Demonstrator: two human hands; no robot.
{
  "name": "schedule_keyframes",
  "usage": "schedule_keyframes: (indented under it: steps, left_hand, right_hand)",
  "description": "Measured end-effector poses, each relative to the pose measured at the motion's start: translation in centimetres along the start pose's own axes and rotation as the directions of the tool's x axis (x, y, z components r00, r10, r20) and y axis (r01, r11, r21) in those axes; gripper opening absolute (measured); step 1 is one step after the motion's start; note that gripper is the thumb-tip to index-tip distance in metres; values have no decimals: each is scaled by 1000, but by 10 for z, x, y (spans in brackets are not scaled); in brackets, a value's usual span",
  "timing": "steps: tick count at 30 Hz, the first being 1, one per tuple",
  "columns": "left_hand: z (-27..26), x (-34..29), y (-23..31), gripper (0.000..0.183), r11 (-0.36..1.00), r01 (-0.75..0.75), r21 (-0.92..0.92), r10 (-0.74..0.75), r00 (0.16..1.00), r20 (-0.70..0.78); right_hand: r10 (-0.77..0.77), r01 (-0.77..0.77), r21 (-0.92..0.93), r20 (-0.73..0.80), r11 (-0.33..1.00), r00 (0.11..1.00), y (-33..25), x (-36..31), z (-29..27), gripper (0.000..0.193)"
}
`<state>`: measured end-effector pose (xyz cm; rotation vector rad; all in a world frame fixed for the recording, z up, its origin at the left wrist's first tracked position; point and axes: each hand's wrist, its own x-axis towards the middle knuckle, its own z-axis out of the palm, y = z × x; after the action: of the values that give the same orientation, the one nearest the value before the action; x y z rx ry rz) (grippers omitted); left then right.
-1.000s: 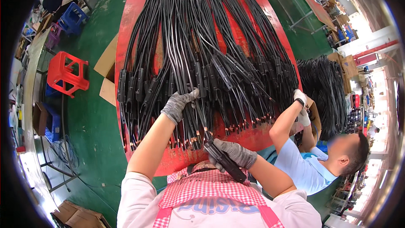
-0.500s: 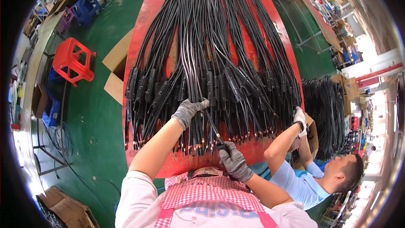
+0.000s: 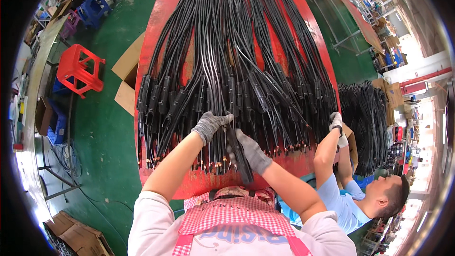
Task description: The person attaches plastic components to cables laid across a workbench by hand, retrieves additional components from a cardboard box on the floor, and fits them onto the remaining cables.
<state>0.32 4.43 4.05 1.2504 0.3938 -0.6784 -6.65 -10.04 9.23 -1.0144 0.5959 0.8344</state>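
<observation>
A black cable connector [image 3: 239,154] is gripped in the gloved right hand [image 3: 253,151], while neighbouring black cables [image 3: 227,66] on the red tabletop [image 3: 156,33] are pinched by the left hand [image 3: 208,125]; adjacent strands risk being snagged and dragged off

Long red bench [image 3: 313,23], narrow, running away from the near end. Black cables [image 3: 227,57] lie lengthwise across nearly the whole top, bundled thick, connector housings [image 3: 237,97] grouped toward the near end. Bare wire tips [image 3: 213,165], probably stripped, stop just short of the near edge.
</observation>
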Motion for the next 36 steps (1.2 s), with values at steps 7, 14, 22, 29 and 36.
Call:
schedule_keyframes:
  steps: [7, 14, 22, 29, 36]
  left_hand:
    - [-68, -53, 47, 21, 995, -79, -56, 80, 997, 15]
    - [-180, -111, 141, 27, 912, -74, 404, 161, 970, -184]
    - [-199, -88, 92, 25, 931, 85, 355, -29, 986, -162]
    - [-189, -78, 89, 24, 977, 60, 205, -39, 994, -107]
    - [-201, -78, 82, 23, 981, 88, 171, -75, 994, -79]
  right_hand:
    - [-34, 36, 10, -150, 999, 988, -66, 110, 32, 41]
    - [-178, -37, -525, -354, 851, 918, -103, 176, 26, 38]
    - [-712, 460, -887, 347, -37, 611, -47, 149, 69, 25]
    - [147, -188, -282, -161, 941, 976, 88, 171, 116, 20]
    - [128, -175, -246, -196, 953, 972, 103, 158, 131, 19]
